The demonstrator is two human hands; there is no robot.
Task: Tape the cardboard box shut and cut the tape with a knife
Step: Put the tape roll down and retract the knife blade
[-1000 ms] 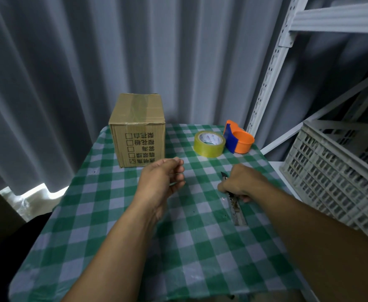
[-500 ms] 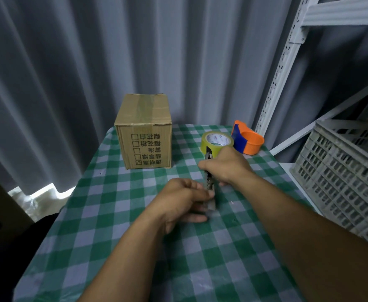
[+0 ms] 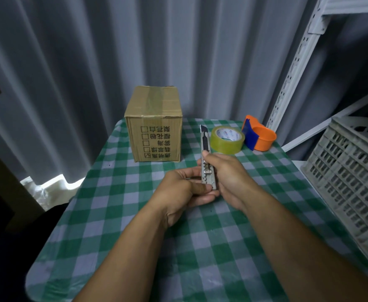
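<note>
Gripping the knife (image 3: 205,155) together — left hand (image 3: 185,190) low, right hand (image 3: 226,173) higher — blade toward the box (image 3: 154,125).

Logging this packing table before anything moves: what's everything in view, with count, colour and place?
green and white checked tablecloth: one, green-white, centre of view
brown cardboard box: one, brown, back left of the tablecloth
roll of yellowish clear tape: one, yellowish, right of the box
orange and blue tape dispenser: one, orange-blue, right of the roll
grey metal utility knife: one, grey, held over the tablecloth
grey plastic crate: one, grey, right edge
white metal shelf frame: one, white, back right
grey curtain: one, grey, behind everything
left hand: one, holds the knife's near end
right hand: one, grips the knife's middle
</note>
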